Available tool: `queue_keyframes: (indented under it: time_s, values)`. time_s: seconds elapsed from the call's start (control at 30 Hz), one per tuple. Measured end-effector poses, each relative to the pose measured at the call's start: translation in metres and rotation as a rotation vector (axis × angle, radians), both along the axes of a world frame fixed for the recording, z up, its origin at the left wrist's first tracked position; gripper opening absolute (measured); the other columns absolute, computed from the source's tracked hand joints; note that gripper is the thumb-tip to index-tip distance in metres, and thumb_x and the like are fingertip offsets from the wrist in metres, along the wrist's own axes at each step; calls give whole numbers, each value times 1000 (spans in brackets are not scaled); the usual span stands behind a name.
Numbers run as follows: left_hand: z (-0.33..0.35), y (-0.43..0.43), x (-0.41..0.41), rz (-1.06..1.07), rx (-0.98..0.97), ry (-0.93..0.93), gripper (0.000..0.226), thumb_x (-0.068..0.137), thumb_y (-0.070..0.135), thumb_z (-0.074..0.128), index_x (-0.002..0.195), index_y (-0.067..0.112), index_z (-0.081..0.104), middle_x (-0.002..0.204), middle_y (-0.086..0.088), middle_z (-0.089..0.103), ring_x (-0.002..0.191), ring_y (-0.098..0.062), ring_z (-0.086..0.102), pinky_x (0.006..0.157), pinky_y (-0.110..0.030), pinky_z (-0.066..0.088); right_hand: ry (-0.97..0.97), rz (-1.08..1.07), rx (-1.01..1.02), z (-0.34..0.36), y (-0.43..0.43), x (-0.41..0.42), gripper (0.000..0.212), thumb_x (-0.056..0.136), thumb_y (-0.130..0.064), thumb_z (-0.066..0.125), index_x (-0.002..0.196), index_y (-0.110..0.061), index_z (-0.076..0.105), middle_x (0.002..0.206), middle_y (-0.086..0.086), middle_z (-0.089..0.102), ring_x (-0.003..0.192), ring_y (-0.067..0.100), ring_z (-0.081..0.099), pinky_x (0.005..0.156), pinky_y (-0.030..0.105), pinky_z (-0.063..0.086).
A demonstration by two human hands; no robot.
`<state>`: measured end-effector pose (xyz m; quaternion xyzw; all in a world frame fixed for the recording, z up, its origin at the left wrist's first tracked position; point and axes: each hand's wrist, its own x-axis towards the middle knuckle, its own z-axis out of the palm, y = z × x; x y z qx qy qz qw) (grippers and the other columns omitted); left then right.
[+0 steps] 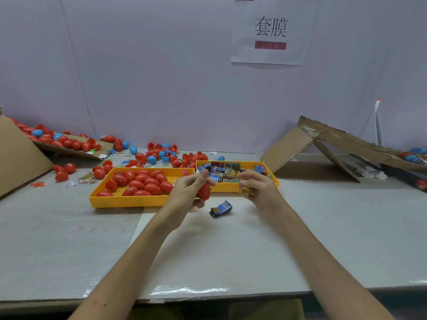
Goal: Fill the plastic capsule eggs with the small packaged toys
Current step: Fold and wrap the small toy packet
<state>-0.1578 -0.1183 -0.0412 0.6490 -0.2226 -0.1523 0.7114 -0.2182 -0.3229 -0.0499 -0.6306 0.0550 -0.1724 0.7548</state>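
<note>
One red capsule egg (204, 190) is held above the table (69, 239), beside a packaged toy.
The egg is gripped in the curled fingers of the left hand (184, 192), thumb raised over its top. A yellow packet (243, 189) is pinched by the right hand (258, 188). A blue packet (220, 209) lies below, before the egg tray (129, 200) and toy tray (231, 187).

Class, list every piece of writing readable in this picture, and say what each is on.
"套膜": on the white paper sheet on the wall.
Red strip below it: blurred, unreadable.
Toy packets in the yellow tray: print too small.
Loose packet on the table: unreadable.
</note>
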Motion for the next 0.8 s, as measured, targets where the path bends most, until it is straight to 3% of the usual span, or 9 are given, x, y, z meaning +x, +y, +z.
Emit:
queue_keyframes:
  time_s: [0.07,0.17,0.23,0.43,0.63,0.8]
  values:
    - [1,1,0,-60,-42,59,35,82,52,64,88,20,78,81,-3,69,65,-16,66,58,-22,53,-2,0,9,-1,0,1,36,85,7,60,70,-19,80,73,-6,68,73,11,63,64,24,50]
    - [0,2,3,-144,-94,130,25,94,27,67,115,16,73,107,-11,73,93,-24,75,73,-24,58,9,-12,1,0,0,1,35,85,7,62,67,-20,77,71,-3,65,75,15,58,66,26,45]
    - [-1,2,5,-164,-133,165,30,95,7,66,124,12,68,118,-15,71,103,-30,74,79,-27,60,8,-2,-12,-1,1,-1,31,85,5,65,70,-19,77,71,-3,66,72,13,62,62,22,48]
    - [-1,4,6,-142,-95,71,31,91,10,71,121,18,70,109,-3,76,100,-21,74,77,-25,57,-2,-34,-51,0,4,-4,15,85,-5,74,78,-18,77,73,-2,71,64,11,65,63,22,53]
    - [-2,3,7,-101,-67,35,30,87,1,73,110,21,73,106,-2,76,98,-20,74,77,-26,57,-12,26,17,3,2,-6,25,93,-5,62,84,-19,80,93,3,76,77,17,73,84,34,55]
    - [-5,1,7,-73,-20,-30,31,88,2,74,112,21,71,110,-3,75,96,-22,74,77,-26,58,0,86,-3,7,7,-10,29,95,-6,58,88,-23,81,102,1,77,83,17,75,67,22,55]
